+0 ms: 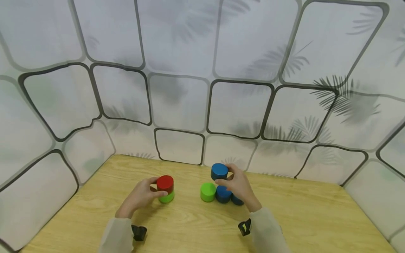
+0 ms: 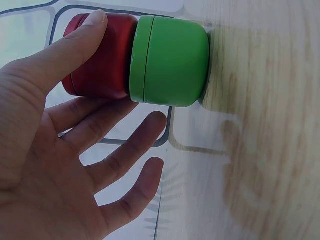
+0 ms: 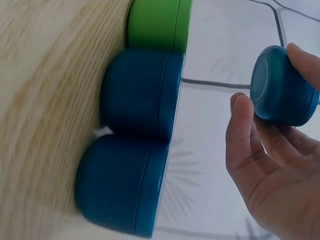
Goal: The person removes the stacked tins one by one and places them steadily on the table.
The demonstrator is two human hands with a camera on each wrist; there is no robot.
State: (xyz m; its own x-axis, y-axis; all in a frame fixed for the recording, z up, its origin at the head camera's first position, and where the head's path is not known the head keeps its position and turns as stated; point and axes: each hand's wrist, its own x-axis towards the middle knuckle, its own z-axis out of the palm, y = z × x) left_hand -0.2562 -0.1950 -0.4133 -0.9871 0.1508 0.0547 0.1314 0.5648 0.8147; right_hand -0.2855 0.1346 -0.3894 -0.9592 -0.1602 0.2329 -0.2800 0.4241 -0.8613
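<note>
Small round lidded tins stand about both hands. On the left, a red tin [image 1: 165, 183] sits on top of a green tin [image 2: 172, 62]. My left hand [image 1: 141, 194] grips the red tin between thumb and fingers, while its other two fingers are spread below in the left wrist view. A blue tin [image 1: 219, 171] is pinched in my right hand [image 1: 239, 186], raised above a row on the table. That row has a second green tin [image 1: 207, 192], a blue tin [image 3: 140, 95] and another blue tin [image 3: 120, 185], partly hidden by my right hand in the head view.
The wood-grain table [image 1: 190, 228] ends at a pale wall covering [image 1: 180, 105] with dark outlined squares and leaf prints. It surrounds the back and both sides. Each wrist carries a dark strapped device, such as the left device [image 1: 139, 233].
</note>
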